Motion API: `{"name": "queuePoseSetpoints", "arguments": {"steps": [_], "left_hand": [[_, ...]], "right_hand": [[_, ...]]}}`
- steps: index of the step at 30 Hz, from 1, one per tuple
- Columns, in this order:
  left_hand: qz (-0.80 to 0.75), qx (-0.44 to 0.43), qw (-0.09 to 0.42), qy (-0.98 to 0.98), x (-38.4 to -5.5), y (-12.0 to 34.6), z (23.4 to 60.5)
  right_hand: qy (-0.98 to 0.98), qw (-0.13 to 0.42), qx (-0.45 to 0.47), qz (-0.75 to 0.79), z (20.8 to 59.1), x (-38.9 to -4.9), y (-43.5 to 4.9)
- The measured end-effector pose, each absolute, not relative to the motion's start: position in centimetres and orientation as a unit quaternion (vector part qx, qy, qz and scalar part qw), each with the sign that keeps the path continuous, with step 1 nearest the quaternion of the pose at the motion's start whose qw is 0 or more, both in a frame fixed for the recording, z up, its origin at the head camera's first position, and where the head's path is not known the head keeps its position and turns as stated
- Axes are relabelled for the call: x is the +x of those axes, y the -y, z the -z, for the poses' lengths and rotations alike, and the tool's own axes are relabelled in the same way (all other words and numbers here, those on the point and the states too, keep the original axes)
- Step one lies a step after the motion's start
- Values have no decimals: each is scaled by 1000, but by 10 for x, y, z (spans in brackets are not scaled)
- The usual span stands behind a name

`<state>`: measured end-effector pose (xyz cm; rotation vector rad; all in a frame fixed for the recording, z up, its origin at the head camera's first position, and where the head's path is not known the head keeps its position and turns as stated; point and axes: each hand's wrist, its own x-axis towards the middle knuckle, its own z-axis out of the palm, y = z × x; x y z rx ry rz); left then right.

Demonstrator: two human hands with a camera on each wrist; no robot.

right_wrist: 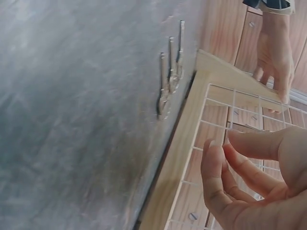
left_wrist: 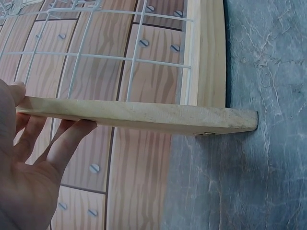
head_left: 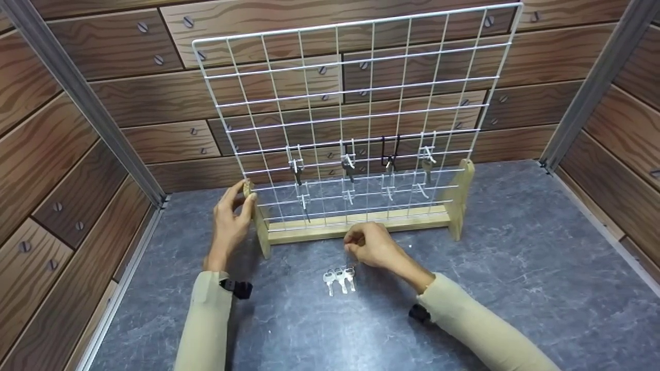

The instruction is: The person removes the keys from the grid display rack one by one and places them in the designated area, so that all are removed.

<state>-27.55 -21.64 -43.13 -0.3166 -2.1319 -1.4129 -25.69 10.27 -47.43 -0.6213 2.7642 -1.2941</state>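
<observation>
My left hand (head_left: pixel 230 221) grips the upper end of the left wooden side post (left_wrist: pixel 144 112), thumb on one face and fingers on the other. That post supports a white wire grid rack (head_left: pixel 337 62) standing upright. My right hand (head_left: pixel 375 245) hovers in front of the rack's wooden base bar (head_left: pixel 412 220), its fingers loosely bent and the thumb tip near the index fingertip. Nothing shows between those fingertips (right_wrist: pixel 213 153) in the right wrist view. Just below this hand, three silver keys (head_left: pixel 339 282) lie side by side on the table.
Keys hang from the upper row of hooks, including a dark key (head_left: pixel 349 167) and another key (head_left: pixel 427 167) farther right. The lower row has white hooks (head_left: pixel 390 191), with a key (head_left: pixel 304 203) on the leftmost. Wood-patterned walls (head_left: pixel 51 232) enclose the grey marbled table (head_left: pixel 515 247).
</observation>
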Motion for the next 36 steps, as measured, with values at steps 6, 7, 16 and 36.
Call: {"name": "queuePoseSetpoints", "arguments": {"steps": [6, 7, 16, 36], "left_hand": [[527, -113, 272, 797, -276, 217, 434], [525, -110, 271, 799, -278, 218, 436], [506, -119, 279, 808, -298, 235, 463], [509, -115, 287, 803, -300, 231, 460]], "right_hand": [[-878, 3, -200, 434, 468, -256, -99], [-877, 2, -200, 436, 467, -256, -98], [-865, -13, -192, 464, 458, -253, -90], [-819, -65, -196, 535, 447, -256, -65]]}}
